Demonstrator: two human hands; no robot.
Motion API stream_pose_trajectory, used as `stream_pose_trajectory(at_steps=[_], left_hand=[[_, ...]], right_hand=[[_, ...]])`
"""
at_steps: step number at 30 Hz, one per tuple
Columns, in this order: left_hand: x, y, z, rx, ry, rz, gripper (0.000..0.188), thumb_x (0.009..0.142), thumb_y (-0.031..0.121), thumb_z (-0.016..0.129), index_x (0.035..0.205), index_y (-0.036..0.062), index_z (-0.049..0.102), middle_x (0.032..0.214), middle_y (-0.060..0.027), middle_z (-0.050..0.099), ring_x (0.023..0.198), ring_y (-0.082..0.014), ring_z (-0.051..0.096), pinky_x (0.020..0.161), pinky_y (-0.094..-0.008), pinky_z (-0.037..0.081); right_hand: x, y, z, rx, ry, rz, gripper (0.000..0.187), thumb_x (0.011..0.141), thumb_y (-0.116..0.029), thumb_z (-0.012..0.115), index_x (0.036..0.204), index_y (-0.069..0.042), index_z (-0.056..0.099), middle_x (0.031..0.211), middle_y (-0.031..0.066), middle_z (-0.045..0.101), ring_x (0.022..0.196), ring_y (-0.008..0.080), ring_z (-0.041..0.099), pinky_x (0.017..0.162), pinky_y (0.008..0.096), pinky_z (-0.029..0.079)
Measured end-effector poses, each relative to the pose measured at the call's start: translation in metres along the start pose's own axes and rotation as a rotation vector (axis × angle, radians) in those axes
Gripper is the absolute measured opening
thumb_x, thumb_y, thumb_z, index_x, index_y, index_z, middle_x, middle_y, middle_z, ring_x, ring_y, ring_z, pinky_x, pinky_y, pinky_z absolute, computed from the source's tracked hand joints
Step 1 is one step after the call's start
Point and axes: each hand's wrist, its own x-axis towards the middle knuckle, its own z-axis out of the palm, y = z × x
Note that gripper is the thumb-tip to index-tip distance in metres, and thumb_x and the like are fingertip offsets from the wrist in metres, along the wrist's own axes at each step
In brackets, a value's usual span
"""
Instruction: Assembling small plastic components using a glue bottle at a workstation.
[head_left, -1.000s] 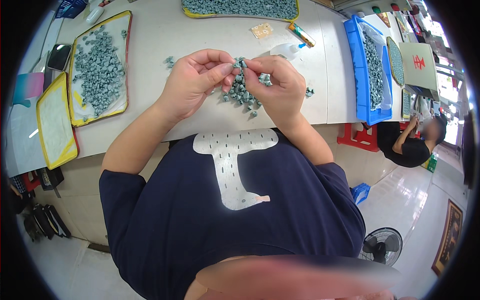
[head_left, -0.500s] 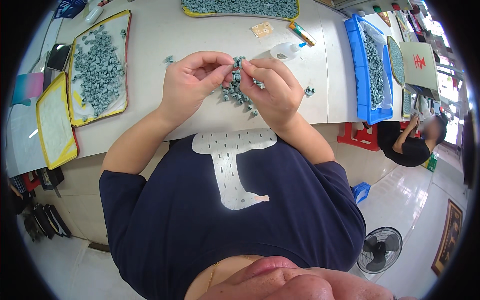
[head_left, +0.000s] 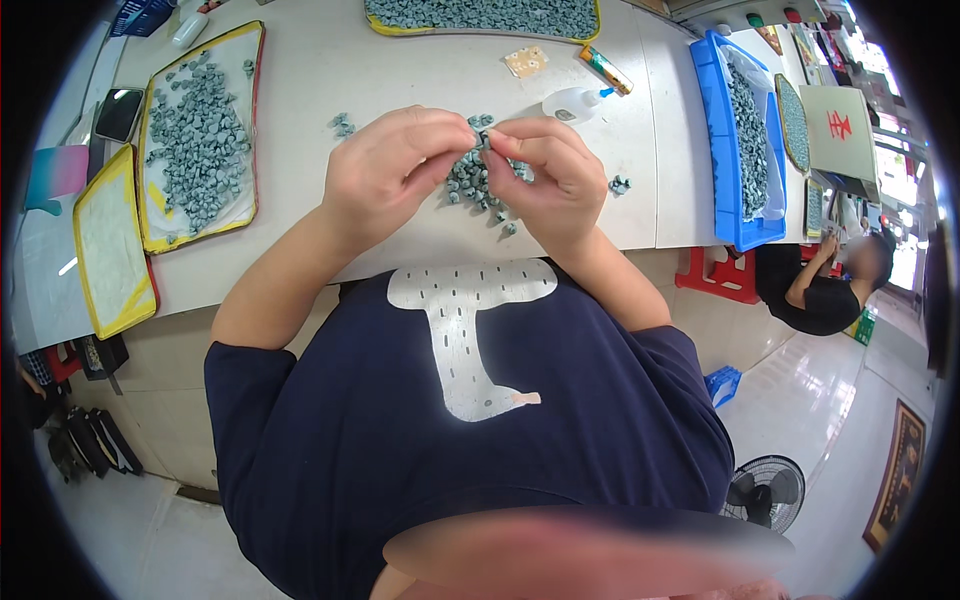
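Above a loose pile of small grey-green pieces (head_left: 467,182) on the table, my two hands meet at the fingertips. My right hand (head_left: 552,180) pinches a small dark grey-green piece (head_left: 485,140) between thumb and forefinger. The fingertips of my left hand (head_left: 392,172) are pressed together right beside that piece; whatever they grip is too small to make out. A few similar pieces (head_left: 342,125) lie beyond my left hand, and a small cluster (head_left: 620,185) sits to the right of my right hand.
Yellow-rimmed trays of pieces stand at left (head_left: 197,140) and far side (head_left: 485,15). An empty-looking yellow-edged tray (head_left: 113,245) overlaps the left one. A squeeze bottle (head_left: 575,104), a tube (head_left: 606,68) and a blue bin (head_left: 728,215) are at right. Another person (head_left: 825,290) sits farther right.
My left hand's fingers have drawn closer together and its thumb is now less visible. The piece between the fingertips looks turned and shows a darker side. My right hand has barely moved.
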Motion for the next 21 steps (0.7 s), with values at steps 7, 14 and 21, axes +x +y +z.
stream_pose_trajectory(at_steps=[7,14,21], left_hand=[[0.004,-0.006,0.0,0.205,-0.008,0.3,0.025,0.073,-0.007,0.067,0.097,0.0004,0.061,0.095,-0.0111,0.065,0.08,-0.0267,0.064,0.068,-0.0325,0.053],[-0.011,-0.02,0.003,0.125,-0.2,0.01,0.021,0.077,-0.002,0.066,0.097,-0.0007,0.062,0.091,-0.0125,0.064,0.081,-0.0298,0.063,0.071,-0.0358,0.052],[0.0,-0.03,-0.036,0.413,-0.284,-0.165,0.03,0.077,0.008,0.07,0.105,0.0034,0.061,0.093,-0.0138,0.06,0.084,-0.0309,0.059,0.073,-0.0379,0.049]], right_hand=[[-0.001,0.001,-0.001,0.116,-0.022,0.215,0.023,0.071,0.013,0.068,0.091,0.002,0.067,0.082,0.0113,0.067,0.079,0.0168,0.065,0.069,0.0233,0.05],[0.017,0.002,-0.046,-0.147,-0.43,0.323,0.016,0.08,0.0,0.066,0.096,-0.001,0.069,0.086,0.0077,0.068,0.073,0.0138,0.063,0.067,0.0256,0.051],[0.012,0.01,-0.101,-0.49,-0.551,0.79,0.026,0.078,-0.01,0.073,0.101,0.001,0.067,0.084,0.0078,0.067,0.07,0.0138,0.061,0.065,0.0278,0.051]])
